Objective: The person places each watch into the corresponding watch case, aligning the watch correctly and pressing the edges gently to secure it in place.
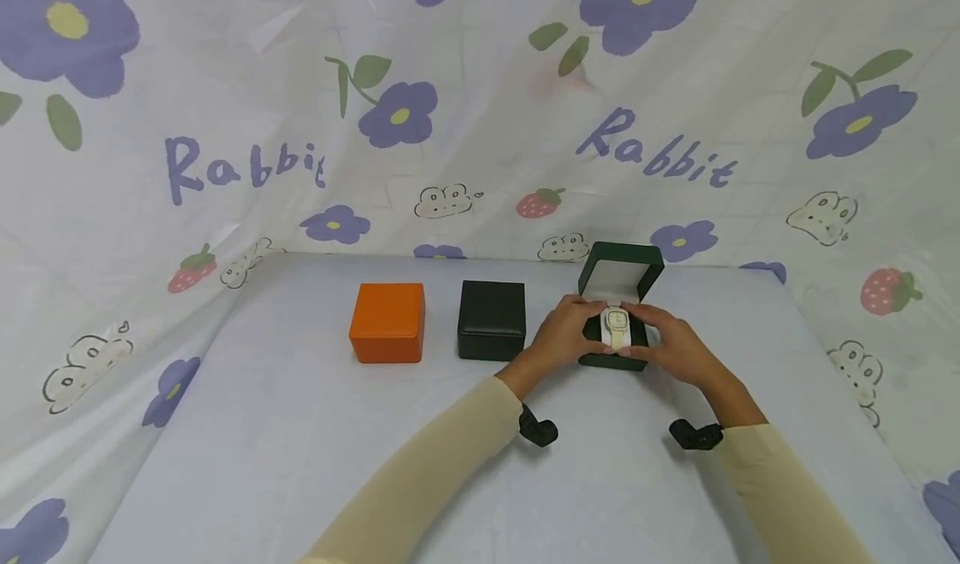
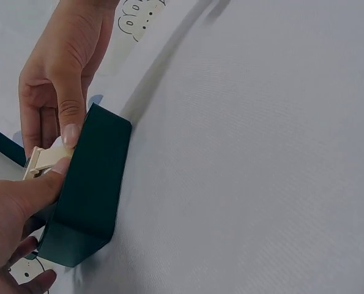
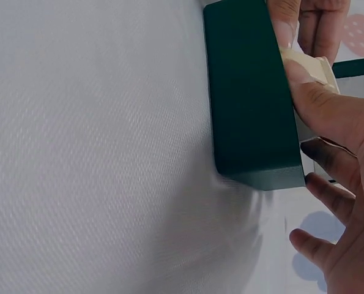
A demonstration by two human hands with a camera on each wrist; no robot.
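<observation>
Left hand (image 1: pixel 558 336) | right hand (image 1: pixel 670 343) | watch (image 1: pixel 617 324) pinched between grips, in green box (image 1: pixel 613 361)

Off to my left sit an orange box (image 1: pixel 387 322) and a black box (image 1: pixel 491 320) (both lids down), near each other on the pale tablecloth (image 1: pixel 300 447).

Left hand (image 1: pixel 564 331) and right hand (image 1: pixel 670 343) meet out front, thumbs pressing inward, forearms converging.

Hands (image 1: pixel 622 339) on cream watch (image 1: pixel 617 324), open green box (image 1: pixel 621 279)
</observation>
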